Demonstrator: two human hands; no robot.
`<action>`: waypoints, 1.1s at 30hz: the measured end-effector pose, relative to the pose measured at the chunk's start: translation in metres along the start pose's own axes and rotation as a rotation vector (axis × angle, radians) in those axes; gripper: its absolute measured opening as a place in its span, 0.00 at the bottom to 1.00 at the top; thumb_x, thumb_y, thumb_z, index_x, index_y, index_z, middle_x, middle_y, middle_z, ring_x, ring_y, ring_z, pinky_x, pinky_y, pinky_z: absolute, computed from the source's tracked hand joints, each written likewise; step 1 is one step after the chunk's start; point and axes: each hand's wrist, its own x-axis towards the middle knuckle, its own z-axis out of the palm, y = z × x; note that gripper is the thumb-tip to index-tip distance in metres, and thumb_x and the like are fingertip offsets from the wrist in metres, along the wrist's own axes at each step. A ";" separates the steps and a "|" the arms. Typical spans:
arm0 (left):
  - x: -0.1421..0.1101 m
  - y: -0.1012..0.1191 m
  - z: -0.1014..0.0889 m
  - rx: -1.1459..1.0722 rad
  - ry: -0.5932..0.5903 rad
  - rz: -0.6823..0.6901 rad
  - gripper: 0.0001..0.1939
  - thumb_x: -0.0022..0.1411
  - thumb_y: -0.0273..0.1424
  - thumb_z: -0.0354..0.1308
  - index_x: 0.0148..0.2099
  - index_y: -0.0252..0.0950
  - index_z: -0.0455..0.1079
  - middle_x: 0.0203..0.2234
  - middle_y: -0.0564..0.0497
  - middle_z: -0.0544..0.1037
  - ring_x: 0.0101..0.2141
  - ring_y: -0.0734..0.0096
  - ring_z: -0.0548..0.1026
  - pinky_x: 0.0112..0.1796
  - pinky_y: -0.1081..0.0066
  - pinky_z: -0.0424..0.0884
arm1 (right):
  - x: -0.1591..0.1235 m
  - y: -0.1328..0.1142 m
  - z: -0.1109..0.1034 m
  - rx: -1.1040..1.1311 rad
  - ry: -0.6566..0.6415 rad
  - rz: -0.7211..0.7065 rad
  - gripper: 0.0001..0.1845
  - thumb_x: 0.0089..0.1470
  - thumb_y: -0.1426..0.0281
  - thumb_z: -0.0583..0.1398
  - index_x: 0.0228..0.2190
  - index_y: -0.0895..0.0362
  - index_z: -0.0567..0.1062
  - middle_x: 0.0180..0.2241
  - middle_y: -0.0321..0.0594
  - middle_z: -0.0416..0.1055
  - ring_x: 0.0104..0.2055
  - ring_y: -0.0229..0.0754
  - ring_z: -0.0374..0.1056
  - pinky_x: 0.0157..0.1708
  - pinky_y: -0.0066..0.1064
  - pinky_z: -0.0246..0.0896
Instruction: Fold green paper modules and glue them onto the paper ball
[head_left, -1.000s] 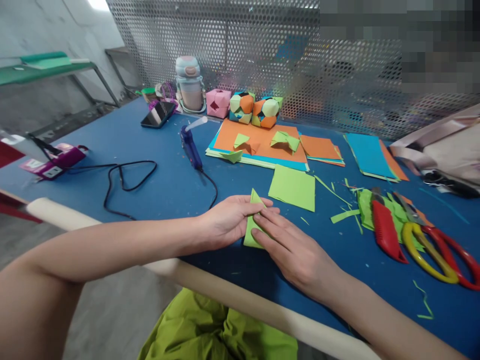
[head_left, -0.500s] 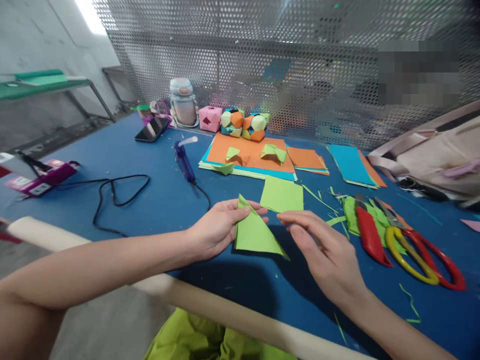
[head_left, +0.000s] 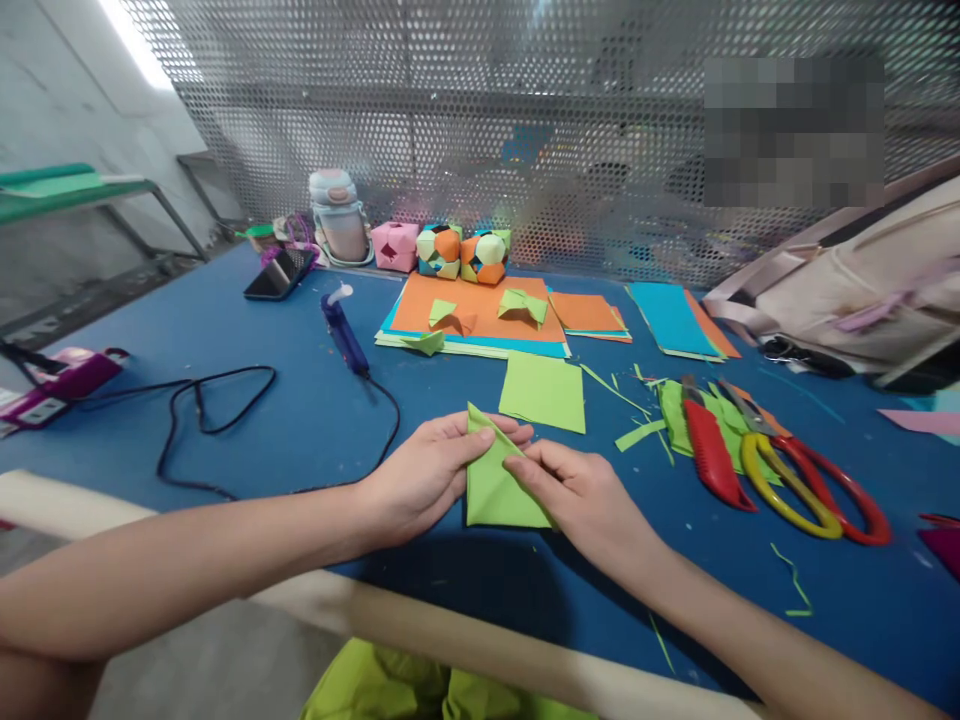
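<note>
A light green sheet of paper (head_left: 496, 490), folded on a diagonal, is held just above the blue table near its front edge. My left hand (head_left: 431, 470) pinches its left side, thumb on top and fingers behind. On the slanted right edge, my right hand (head_left: 581, 490) grips the paper between thumb and fingers. Right behind the hands lies a flat stack of light green squares (head_left: 542, 392). Farther back, small folded green pieces (head_left: 523, 305) rest on a large orange sheet (head_left: 480, 290).
A blue glue gun (head_left: 345, 335) with its cord lies left of centre. Scissors (head_left: 799, 490) and a red cutter (head_left: 712, 450) lie on green scraps at right. Folded paper cubes (head_left: 439, 252), a bottle (head_left: 339, 220) and a phone (head_left: 279, 275) stand or lie at the back.
My right hand lifted off the folded paper, then came back to grip its right edge. The triangle partly unfolded to a wider shape. My left hand kept its hold.
</note>
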 end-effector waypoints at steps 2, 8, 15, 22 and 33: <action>-0.001 0.002 0.000 -0.023 0.012 -0.030 0.05 0.57 0.22 0.56 0.34 0.28 0.74 0.36 0.41 0.79 0.37 0.67 0.77 0.48 0.66 0.68 | -0.001 0.001 -0.001 -0.027 0.005 -0.030 0.18 0.57 0.59 0.53 0.24 0.56 0.71 0.20 0.31 0.65 0.22 0.33 0.57 0.22 0.25 0.51; -0.001 0.014 -0.004 -0.040 0.053 -0.024 0.08 0.60 0.21 0.52 0.38 0.27 0.72 0.38 0.37 0.79 0.37 0.64 0.78 0.46 0.63 0.72 | -0.003 0.000 -0.006 -0.044 -0.027 0.040 0.20 0.59 0.57 0.50 0.23 0.55 0.70 0.11 0.28 0.59 0.14 0.33 0.57 0.19 0.25 0.52; 0.004 0.021 -0.009 -0.058 0.145 0.040 0.08 0.61 0.20 0.49 0.38 0.27 0.70 0.38 0.38 0.78 0.39 0.66 0.78 0.43 0.68 0.74 | -0.001 0.006 -0.019 0.108 -0.032 0.189 0.24 0.56 0.51 0.51 0.20 0.55 0.66 0.13 0.30 0.65 0.14 0.32 0.60 0.18 0.24 0.57; 0.004 0.018 -0.005 -0.057 0.159 0.040 0.08 0.61 0.20 0.50 0.38 0.27 0.71 0.37 0.38 0.79 0.39 0.65 0.78 0.46 0.66 0.73 | 0.003 0.000 -0.013 0.148 -0.032 0.122 0.22 0.54 0.52 0.53 0.24 0.57 0.70 0.19 0.34 0.69 0.21 0.35 0.65 0.22 0.26 0.59; 0.001 0.013 -0.004 -0.059 0.091 0.017 0.08 0.62 0.21 0.51 0.36 0.28 0.71 0.36 0.39 0.79 0.38 0.66 0.78 0.42 0.67 0.74 | 0.000 -0.001 -0.024 0.100 -0.282 0.131 0.19 0.57 0.56 0.53 0.25 0.57 0.70 0.23 0.36 0.72 0.25 0.35 0.67 0.25 0.25 0.57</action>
